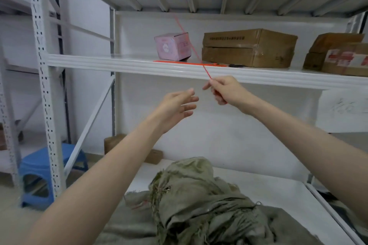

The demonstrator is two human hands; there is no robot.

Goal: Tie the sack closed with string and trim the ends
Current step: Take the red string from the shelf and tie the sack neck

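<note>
Nearest us, the sack (199,201) lies on the bottom shelf (278,191). It is olive-grey woven cloth, crumpled and frayed, with its bunched neck raised toward the middle of the view. We see no string tied round it, though the folds hide part of the neck. A small red fleck shows on the cloth at the left; we cannot tell what it is.

Above the sack, both bare forearms reach forward and up. The left hand (175,107) holds nothing: its fingers are straight and spread, palm turned to the right. It sits just beside the right hand (225,91) and does not touch it.

The right hand is closed on the string (191,43), thumb and forefinger pinching it, the other fingers curled. A short red length shows along the palm below the pinch. From the fingertips the string runs taut up and to the left, crossing the front edge of the middle shelf (139,64) and passing in front of a pink box (172,46). It then fades into blur under the top shelf, so its upper end cannot be made out.

On the middle shelf, farther back, a thin orange-red strip (179,62) lies flat before the pink box, nature undetermined. A brown carton (249,47) stands right of the box.

Off left, beyond the perforated post (41,65), a blue stool (37,167) stands on the floor.
</note>
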